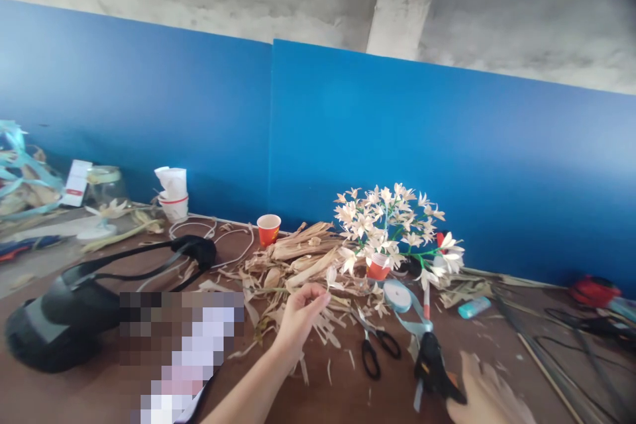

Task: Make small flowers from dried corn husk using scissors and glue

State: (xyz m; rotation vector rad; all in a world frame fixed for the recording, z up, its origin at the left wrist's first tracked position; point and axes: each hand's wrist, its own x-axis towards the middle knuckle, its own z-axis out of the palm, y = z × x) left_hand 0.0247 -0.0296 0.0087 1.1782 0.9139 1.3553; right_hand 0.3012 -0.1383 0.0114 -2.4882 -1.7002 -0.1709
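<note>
My left hand (302,308) is closed, thumb and fingertips pinched on a small cream flower (334,278) of husk-like petals. Blurred by motion, my right hand (489,391) is open at the lower right, fingers loosely stretched. It is beside the black handle of a glue gun (433,368); whether they touch is unclear. Black-handled scissors (373,348) lie open between the hands. A bunch of cream flowers on green stems (392,218) stands in a red paper cup (378,267). A roll of pale blue ribbon (397,296) sits in front, its tail running toward the glue gun.
Dried corn husks (303,252) are heaped behind my left hand, near another red paper cup (269,232). A black strapped object (59,318) and a pixelated phone-like item (193,358) lie left. Cables, thin sticks and a turquoise item (474,307) lie right. A blue partition (422,139) stands behind.
</note>
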